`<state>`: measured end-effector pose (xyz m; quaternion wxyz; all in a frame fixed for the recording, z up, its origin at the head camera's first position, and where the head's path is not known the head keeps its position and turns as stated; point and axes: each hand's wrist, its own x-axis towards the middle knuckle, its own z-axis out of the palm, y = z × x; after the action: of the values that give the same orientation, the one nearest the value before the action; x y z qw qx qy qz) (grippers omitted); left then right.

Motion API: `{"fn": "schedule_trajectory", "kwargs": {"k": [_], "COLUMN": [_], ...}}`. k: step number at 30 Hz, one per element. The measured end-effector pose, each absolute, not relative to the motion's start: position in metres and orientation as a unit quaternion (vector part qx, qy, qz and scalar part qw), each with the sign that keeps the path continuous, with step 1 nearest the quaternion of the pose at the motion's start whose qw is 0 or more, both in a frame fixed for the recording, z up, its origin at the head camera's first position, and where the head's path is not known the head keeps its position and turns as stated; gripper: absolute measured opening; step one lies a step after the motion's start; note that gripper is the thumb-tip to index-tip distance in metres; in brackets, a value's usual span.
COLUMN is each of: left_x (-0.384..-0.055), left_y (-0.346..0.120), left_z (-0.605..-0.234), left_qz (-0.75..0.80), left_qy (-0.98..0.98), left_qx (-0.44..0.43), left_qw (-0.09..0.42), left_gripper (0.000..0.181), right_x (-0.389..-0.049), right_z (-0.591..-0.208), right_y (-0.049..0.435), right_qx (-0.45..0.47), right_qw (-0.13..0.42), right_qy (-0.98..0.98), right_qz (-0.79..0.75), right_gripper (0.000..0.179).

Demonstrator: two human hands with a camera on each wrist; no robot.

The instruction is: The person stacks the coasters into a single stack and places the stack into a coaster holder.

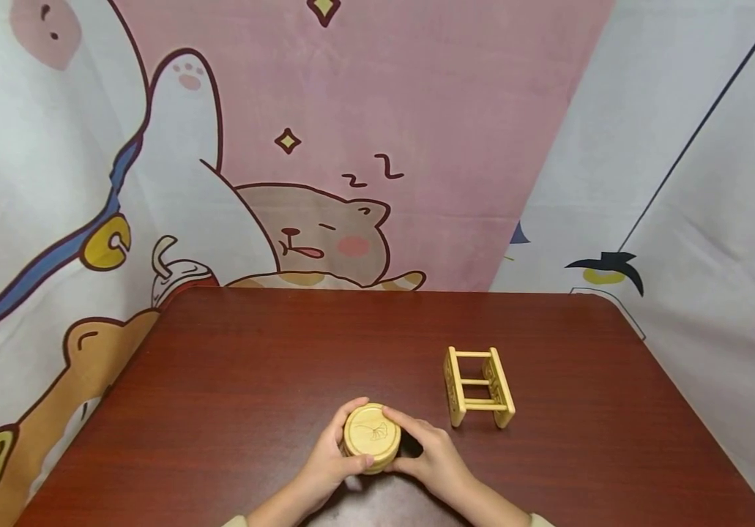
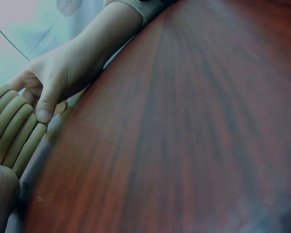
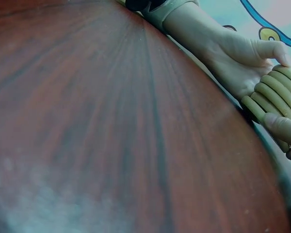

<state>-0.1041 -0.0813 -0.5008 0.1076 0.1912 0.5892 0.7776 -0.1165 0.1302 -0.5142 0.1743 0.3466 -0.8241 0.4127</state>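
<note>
A stack of several round, pale wooden coasters [image 1: 372, 433] is held between both hands, the top one carved with a leaf-like design. My left hand [image 1: 326, 460] grips its left side, thumb over the front of the top and fingers round the back. From the right, my right hand [image 1: 435, 455] holds it with the index finger at the upper rim and the thumb low at the front. The coasters' rounded edges [image 2: 12, 126] show in the left wrist view, lying one against another. A small wooden rack [image 1: 479, 388] with carved side panels and crossbars stands right of the hands.
The dark reddish wooden table [image 1: 252, 366] spans the area under the hands. Behind it hangs a cloth backdrop [image 1: 456, 146] printed with cartoon animals, reaching down past the table's left and right edges.
</note>
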Motion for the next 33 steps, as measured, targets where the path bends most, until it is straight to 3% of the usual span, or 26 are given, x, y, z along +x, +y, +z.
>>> {"fn": "schedule_trajectory", "kwargs": {"k": [17,26,33], "left_x": [-0.108,-0.112,-0.114], "left_y": [-0.073,-0.070,-0.063], "left_z": [-0.496,-0.493,-0.487], "left_qz": [0.804,0.835,0.876], "left_qy": [0.557,0.513,0.444], "left_qx": [0.169,0.151,0.137], "left_qw": [0.121,0.126,0.133], "left_gripper": [0.086,0.084,0.080], "right_x": [-0.118,-0.117,-0.110], "right_z": [-0.503,-0.493,-0.472], "right_y": [0.138,0.134,0.130], "right_qx": [0.336,0.351,0.352], "right_qw": [0.157,0.148,0.141], "right_qy": [-0.827,-0.777,-0.726], "right_qz": [0.422,0.500,0.574], "right_gripper": [0.091,0.086,0.071]}}
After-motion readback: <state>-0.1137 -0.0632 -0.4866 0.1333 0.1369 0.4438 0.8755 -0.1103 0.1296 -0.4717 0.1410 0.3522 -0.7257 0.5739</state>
